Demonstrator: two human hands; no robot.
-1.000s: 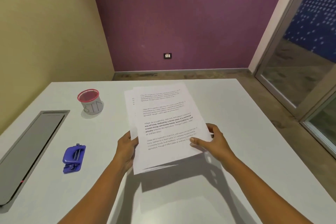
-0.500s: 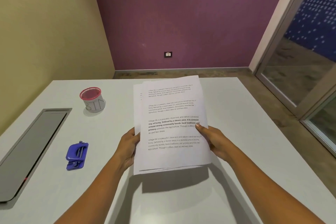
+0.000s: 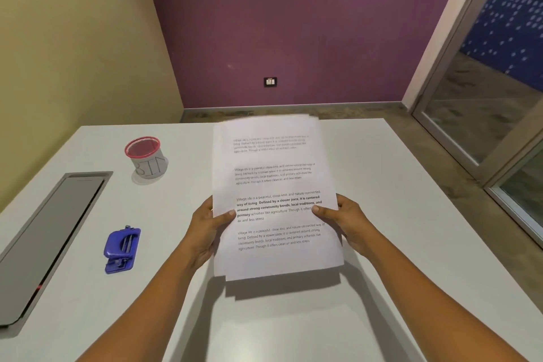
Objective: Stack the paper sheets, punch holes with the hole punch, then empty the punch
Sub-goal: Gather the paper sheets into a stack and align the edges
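Observation:
A stack of printed white paper sheets [image 3: 273,173] is held up above the white table [image 3: 396,200], tilted toward me with its top edge blurred. My left hand [image 3: 205,229] grips the stack's left edge, thumb on the front. My right hand [image 3: 343,220] grips the right edge the same way. The sheets' lower edges are slightly uneven. A blue hole punch [image 3: 122,250] lies on the table to the left of my left forearm, apart from both hands.
A small grey cup with a red mesh rim [image 3: 147,159], marked "BIN", stands at the back left. A grey recessed panel [image 3: 47,238] runs along the table's left side. Glass doors [image 3: 484,97] are to the right.
The stack has turned from slanted to nearly straight and risen more upright. Both hands shifted up along its side edges, and the sheets now line up more closely.

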